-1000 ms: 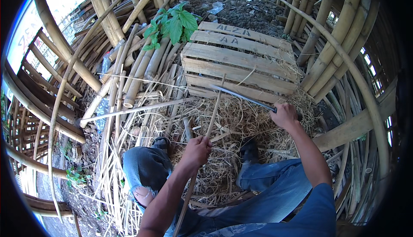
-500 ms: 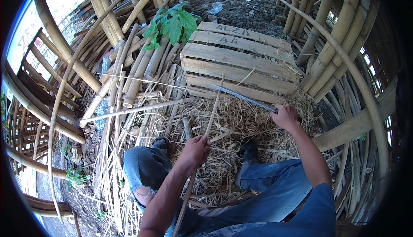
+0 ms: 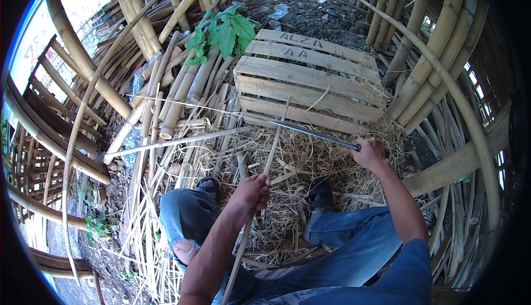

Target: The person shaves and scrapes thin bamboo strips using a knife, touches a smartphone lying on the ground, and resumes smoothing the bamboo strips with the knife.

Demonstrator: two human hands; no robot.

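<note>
So, the left hand (image 3: 251,195) had its fingers closed around a thin bamboo stick (image 3: 275,146), 1 end poking out past them toward the slatted wooden crate (image 3: 312,73), the rest running back alongside the forearm (image 3: 213,252). The right hand (image 3: 370,154) had its fingers wrapped around a long knife (image 3: 318,133) by the grip. The knife crossed the stick near its far end, well beyond the left fingers; couldn't tell if the 2 touched. Pale shavings (image 3: 326,158) littered the ground below.

Tan bamboo strip (image 3: 273,150); grey blade (image 3: 315,133), black handle (image 3: 357,148); blue jeans (image 3: 354,228).
</note>
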